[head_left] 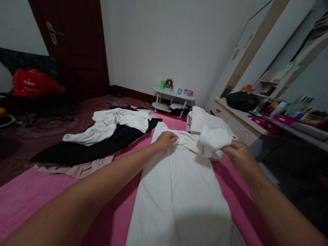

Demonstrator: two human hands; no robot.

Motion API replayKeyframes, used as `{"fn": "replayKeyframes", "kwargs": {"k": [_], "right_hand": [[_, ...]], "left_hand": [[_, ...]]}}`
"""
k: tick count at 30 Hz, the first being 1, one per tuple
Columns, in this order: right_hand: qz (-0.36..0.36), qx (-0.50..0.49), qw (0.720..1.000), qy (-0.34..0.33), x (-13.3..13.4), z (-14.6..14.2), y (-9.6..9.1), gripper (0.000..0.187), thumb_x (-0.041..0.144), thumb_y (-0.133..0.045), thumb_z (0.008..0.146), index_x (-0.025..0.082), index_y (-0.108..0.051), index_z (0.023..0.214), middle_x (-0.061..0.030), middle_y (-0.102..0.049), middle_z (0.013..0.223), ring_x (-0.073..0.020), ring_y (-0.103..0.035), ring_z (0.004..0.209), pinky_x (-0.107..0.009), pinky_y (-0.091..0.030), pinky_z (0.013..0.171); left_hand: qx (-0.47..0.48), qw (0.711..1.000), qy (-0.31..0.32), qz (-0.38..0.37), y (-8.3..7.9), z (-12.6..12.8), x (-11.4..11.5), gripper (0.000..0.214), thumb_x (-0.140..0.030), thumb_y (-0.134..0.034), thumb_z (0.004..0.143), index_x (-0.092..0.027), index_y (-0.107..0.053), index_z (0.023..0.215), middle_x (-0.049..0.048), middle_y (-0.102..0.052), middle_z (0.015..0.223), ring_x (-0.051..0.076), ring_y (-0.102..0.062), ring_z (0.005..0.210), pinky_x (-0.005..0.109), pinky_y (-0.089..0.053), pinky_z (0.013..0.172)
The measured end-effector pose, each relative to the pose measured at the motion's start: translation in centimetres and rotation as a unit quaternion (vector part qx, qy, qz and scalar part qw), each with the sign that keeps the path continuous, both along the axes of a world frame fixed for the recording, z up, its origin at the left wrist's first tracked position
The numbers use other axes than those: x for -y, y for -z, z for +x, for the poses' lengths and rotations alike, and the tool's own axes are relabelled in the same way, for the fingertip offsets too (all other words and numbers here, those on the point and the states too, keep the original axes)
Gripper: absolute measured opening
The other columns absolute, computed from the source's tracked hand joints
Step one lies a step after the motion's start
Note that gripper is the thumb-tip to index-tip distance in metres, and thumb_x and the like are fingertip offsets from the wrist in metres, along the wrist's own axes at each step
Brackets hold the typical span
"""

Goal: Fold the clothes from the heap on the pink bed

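Note:
A white garment [177, 194] lies spread lengthwise on a pink bed cover [34, 192]. My left hand [166, 139] is closed on the garment's far upper edge, pinching the cloth. My right hand [239, 154] grips a bunched fold of the same white cloth [211, 141] at the garment's right side. Just beyond sits a rolled white piece with red lettering [197, 120].
A pile of white [112, 124] and black clothes [81, 149] lies on the bed's left. A small white side table [174, 97] stands by the far wall. A cluttered white dresser [242, 124] runs along the right. A dark door [75, 43] and red bag [33, 82] are at the left.

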State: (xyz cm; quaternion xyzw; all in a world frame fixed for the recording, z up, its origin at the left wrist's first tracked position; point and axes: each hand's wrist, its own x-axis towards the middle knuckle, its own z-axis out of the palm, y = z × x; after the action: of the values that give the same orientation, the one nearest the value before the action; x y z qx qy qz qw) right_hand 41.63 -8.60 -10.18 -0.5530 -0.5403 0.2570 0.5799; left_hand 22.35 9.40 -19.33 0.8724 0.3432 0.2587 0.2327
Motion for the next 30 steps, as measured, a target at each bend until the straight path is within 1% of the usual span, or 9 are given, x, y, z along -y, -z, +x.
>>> {"fn": "replayKeyframes", "kwargs": {"k": [3, 6, 8, 11, 15, 19, 25, 28, 30], "right_hand": [[-0.088, 0.235, 0.952, -0.174, 3.2, -1.3, 0.6, 0.014, 0.014, -0.059, 0.066, 0.021, -0.070, 0.061, -0.0063, -0.067, 0.109, -0.0235, -0.060, 0.105, -0.037, -0.044, 0.094], [-0.127, 0.348, 0.913, -0.170, 5.4, -1.5, 2.1, 0.023, 0.011, -0.052, 0.068, 0.022, -0.072, 0.064, -0.0066, -0.060, 0.125, -0.0241, -0.058, 0.110, -0.038, -0.044, 0.093], [-0.128, 0.342, 0.928, -0.078, 6.1, -1.2, 3.2, 0.023, 0.018, -0.053, 0.072, 0.023, -0.074, 0.079, -0.0086, -0.063, 0.119, -0.0239, -0.062, 0.103, -0.036, -0.047, 0.086], [-0.180, 0.279, 0.943, 0.024, 6.6, -0.7, 4.5, 0.027, 0.038, -0.057, 0.077, 0.020, -0.069, 0.092, -0.0060, -0.070, 0.082, -0.0209, -0.065, 0.071, -0.029, -0.049, 0.063], [-0.312, 0.203, 0.928, 0.000, 6.6, -0.9, 5.9, 0.049, 0.061, -0.047, 0.082, 0.019, -0.053, 0.059, 0.0011, -0.054, 0.047, -0.0127, -0.051, 0.040, -0.023, -0.035, 0.042], [-0.360, 0.107, 0.927, 0.021, 5.7, -1.4, 7.1, 0.052, 0.066, -0.046, 0.079, 0.020, -0.047, 0.054, 0.0030, -0.046, 0.038, -0.0112, -0.042, 0.033, -0.022, -0.030, 0.035], [-0.303, -0.091, 0.944, 0.093, 4.5, -0.9, 7.5, 0.020, 0.031, -0.064, 0.063, 0.018, -0.051, 0.056, 0.0058, -0.047, 0.045, -0.0078, -0.040, 0.038, -0.019, -0.030, 0.036], [-0.153, -0.171, 0.959, 0.165, 4.4, 0.0, 6.9, 0.017, 0.026, -0.064, 0.063, 0.019, -0.051, 0.057, 0.0064, -0.047, 0.050, -0.0068, -0.038, 0.041, -0.018, -0.028, 0.037], [-0.024, -0.195, 0.951, 0.237, 4.2, 0.7, 6.4, 0.016, 0.025, -0.063, 0.065, 0.020, -0.049, 0.058, 0.0071, -0.046, 0.052, -0.0071, -0.038, 0.043, -0.019, -0.029, 0.038]], "left_hand": [[0.018, 1.000, -0.017, -0.005, -0.2, -0.4, -0.7, 0.030, -0.024, -0.048, 0.088, -0.014, -0.071, 0.105, 0.0039, -0.072, 0.098, 0.016, -0.065, 0.087, 0.023, -0.047, 0.079], [0.017, 0.999, -0.027, 0.005, -0.2, -0.5, -1.1, 0.031, -0.017, -0.051, 0.085, -0.014, -0.069, 0.110, 0.0064, -0.071, 0.105, 0.017, -0.065, 0.092, 0.026, -0.047, 0.086], [0.007, 0.999, -0.029, 0.020, -0.2, -0.3, -1.1, 0.033, -0.014, -0.052, 0.084, -0.015, -0.067, 0.114, 0.0074, -0.069, 0.110, 0.018, -0.064, 0.095, 0.028, -0.046, 0.090], [-0.022, 0.998, -0.024, 0.051, -0.3, 0.1, -1.0, 0.037, -0.013, -0.053, 0.084, -0.018, -0.064, 0.119, 0.0086, -0.065, 0.118, 0.021, -0.061, 0.104, 0.031, -0.045, 0.095], [-0.080, 0.992, 0.000, 0.094, -0.6, 1.1, -1.5, 0.038, -0.016, -0.052, 0.086, -0.022, -0.061, 0.122, 0.0093, -0.060, 0.124, 0.025, -0.057, 0.112, 0.035, -0.046, 0.094], [-0.143, 0.981, 0.042, 0.124, -0.6, 2.4, -2.6, 0.040, -0.015, -0.052, 0.083, -0.026, -0.062, 0.120, 0.0086, -0.060, 0.122, 0.027, -0.060, 0.108, 0.036, -0.048, 0.088], [-0.208, 0.966, 0.064, 0.140, -0.3, 3.5, -3.7, 0.045, -0.016, -0.057, 0.080, -0.023, -0.060, 0.124, 0.0113, -0.061, 0.115, 0.029, -0.061, 0.102, 0.035, -0.050, 0.081], [-0.222, 0.964, 0.059, 0.137, -0.3, 3.6, -3.8, 0.046, -0.019, -0.057, 0.081, -0.024, -0.057, 0.127, 0.0115, -0.059, 0.118, 0.028, -0.061, 0.104, 0.033, -0.050, 0.081], [-0.228, 0.962, 0.061, 0.134, -0.4, 3.6, -3.9, 0.045, -0.021, -0.056, 0.083, -0.027, -0.056, 0.128, 0.0103, -0.059, 0.119, 0.027, -0.061, 0.105, 0.032, -0.049, 0.082]]}}
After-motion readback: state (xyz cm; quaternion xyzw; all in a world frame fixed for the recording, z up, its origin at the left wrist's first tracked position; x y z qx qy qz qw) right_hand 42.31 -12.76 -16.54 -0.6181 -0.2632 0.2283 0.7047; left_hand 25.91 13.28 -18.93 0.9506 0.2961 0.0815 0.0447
